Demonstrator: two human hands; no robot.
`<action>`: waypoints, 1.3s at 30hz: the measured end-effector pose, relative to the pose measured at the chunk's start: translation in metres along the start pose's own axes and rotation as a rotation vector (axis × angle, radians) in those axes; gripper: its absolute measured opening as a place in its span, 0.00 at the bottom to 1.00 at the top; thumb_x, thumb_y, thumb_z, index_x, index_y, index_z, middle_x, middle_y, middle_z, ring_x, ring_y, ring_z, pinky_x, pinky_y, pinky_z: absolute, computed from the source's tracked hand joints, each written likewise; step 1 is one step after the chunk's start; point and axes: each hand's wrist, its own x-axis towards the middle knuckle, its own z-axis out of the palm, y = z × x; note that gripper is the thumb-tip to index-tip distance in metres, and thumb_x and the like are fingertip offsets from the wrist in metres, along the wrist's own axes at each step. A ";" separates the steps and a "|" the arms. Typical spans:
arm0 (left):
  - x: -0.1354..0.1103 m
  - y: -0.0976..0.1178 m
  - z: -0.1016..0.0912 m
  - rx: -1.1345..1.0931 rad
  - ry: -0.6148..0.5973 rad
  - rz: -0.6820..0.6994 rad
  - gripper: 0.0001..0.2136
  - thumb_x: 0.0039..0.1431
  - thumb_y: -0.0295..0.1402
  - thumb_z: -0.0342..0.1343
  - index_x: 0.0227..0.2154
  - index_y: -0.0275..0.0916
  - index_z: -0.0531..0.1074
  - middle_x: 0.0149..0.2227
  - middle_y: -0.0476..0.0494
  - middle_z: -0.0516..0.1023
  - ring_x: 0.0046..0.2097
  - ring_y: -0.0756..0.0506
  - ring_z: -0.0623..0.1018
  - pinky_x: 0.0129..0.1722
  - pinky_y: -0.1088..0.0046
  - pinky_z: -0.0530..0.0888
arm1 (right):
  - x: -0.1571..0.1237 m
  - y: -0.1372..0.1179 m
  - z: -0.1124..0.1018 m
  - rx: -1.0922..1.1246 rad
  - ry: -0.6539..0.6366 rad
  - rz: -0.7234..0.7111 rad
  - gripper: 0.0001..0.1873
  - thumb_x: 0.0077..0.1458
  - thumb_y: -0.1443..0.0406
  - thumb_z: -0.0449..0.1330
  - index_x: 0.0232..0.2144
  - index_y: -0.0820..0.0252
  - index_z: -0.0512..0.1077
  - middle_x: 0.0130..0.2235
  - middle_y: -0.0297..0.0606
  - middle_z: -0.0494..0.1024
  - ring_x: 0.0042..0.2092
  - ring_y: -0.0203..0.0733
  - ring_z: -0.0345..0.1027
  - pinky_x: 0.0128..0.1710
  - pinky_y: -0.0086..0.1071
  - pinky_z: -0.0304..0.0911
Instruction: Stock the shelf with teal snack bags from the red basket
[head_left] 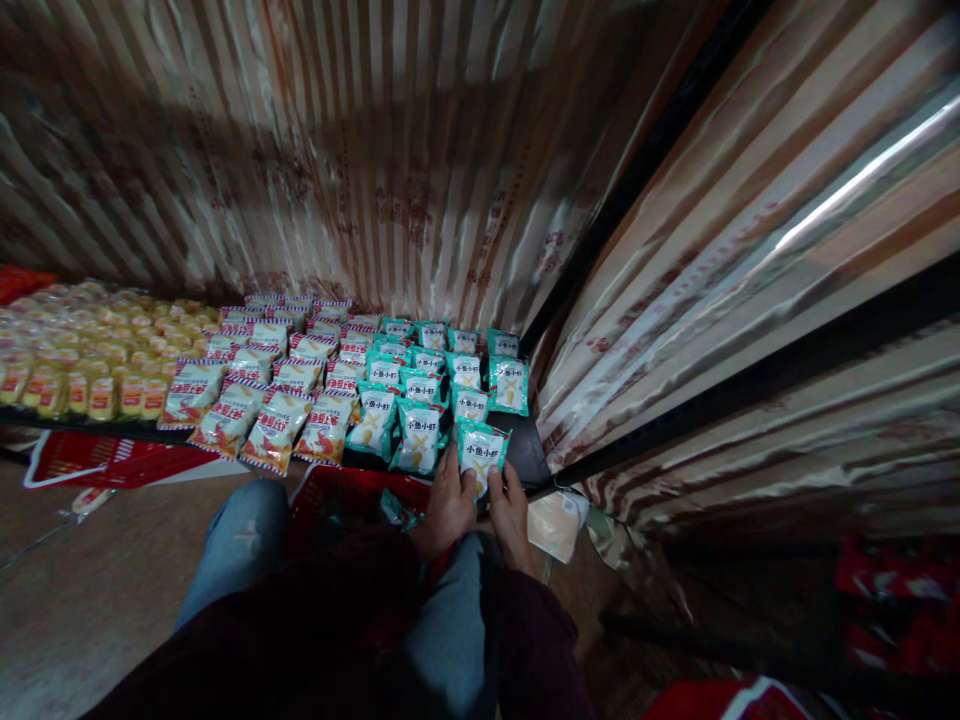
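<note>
A teal-edged snack bag [481, 448] is gripped from both sides at the front of a dark shelf [531, 440]. My left hand [448, 505] closes on its lower left side, and my right hand [511, 512] has its lower right side. Behind it, several matching teal snack bags [418, 436] lean in rows. To their left are rows of orange and white snack bags [277, 428]. Under my left wrist, a red basket [322, 487] holds a teal bag [396, 508], partly hidden by my sleeve.
Small yellow packs [101, 390] fill the shelf's left part. Striped sheeting [420, 150] hangs behind the shelf, and a dark post [637, 190] rises at its right end. A red basket [112, 455] lies under the left edge, and a pale package [559, 522] is on the floor.
</note>
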 end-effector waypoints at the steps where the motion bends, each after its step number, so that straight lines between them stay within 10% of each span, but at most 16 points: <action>1: 0.002 -0.001 0.002 -0.018 -0.002 0.001 0.25 0.61 0.34 0.46 0.61 0.35 0.59 0.63 0.35 0.62 0.65 0.40 0.61 0.65 0.60 0.57 | 0.003 0.001 0.001 -0.002 -0.002 -0.011 0.30 0.54 0.46 0.53 0.49 0.60 0.72 0.48 0.45 0.77 0.48 0.48 0.69 0.49 0.40 0.64; 39: 0.040 -0.009 0.023 -0.008 0.061 -0.067 0.35 0.56 0.27 0.45 0.66 0.27 0.43 0.68 0.30 0.50 0.68 0.40 0.54 0.66 0.61 0.54 | 0.064 -0.010 0.025 -0.015 -0.114 -0.104 0.34 0.55 0.47 0.53 0.58 0.60 0.64 0.51 0.46 0.76 0.49 0.48 0.70 0.49 0.40 0.63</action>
